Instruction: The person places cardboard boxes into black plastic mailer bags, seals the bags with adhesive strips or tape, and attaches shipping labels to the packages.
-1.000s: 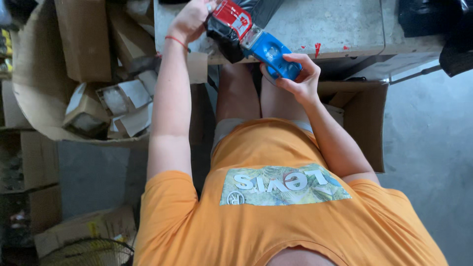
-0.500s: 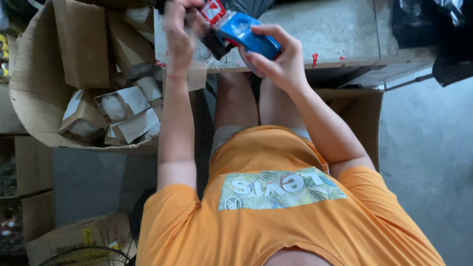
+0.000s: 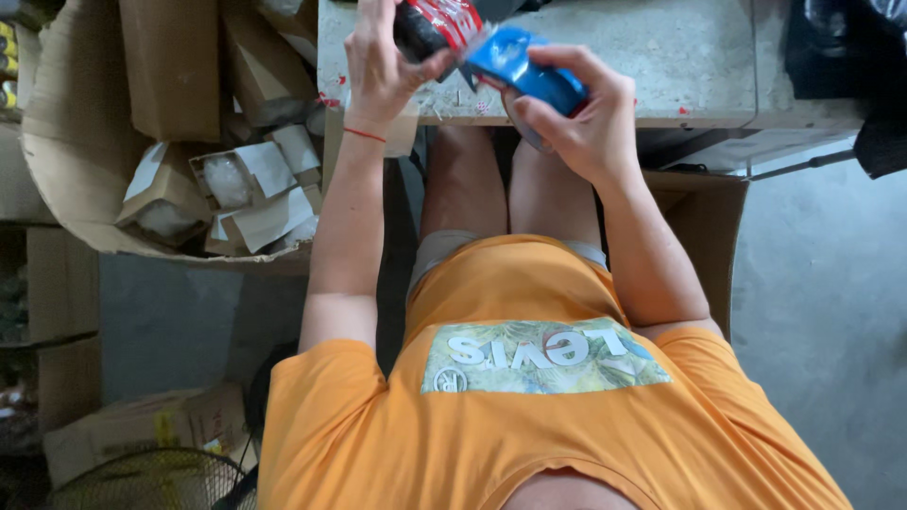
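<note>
My left hand (image 3: 380, 66) grips a red and black packet (image 3: 436, 23) at the near edge of a grey work table (image 3: 661, 66). A thin red cord circles that wrist. My right hand (image 3: 576, 118) is closed around a blue plastic tool (image 3: 524, 68) whose tip meets the red packet. Both hands are raised in front of me over the table edge. I sit in an orange shirt with my knees under the table.
A large open cardboard box (image 3: 76, 170) on the left holds several small brown and white cartons (image 3: 236, 179). Another open cardboard box (image 3: 704, 217) stands by my right leg. A wire fan guard (image 3: 151, 477) lies at bottom left. Dark bags (image 3: 850, 57) sit at top right.
Both hands with the packet and blue tool have shifted slightly left and closer together; the view has tilted a little.
</note>
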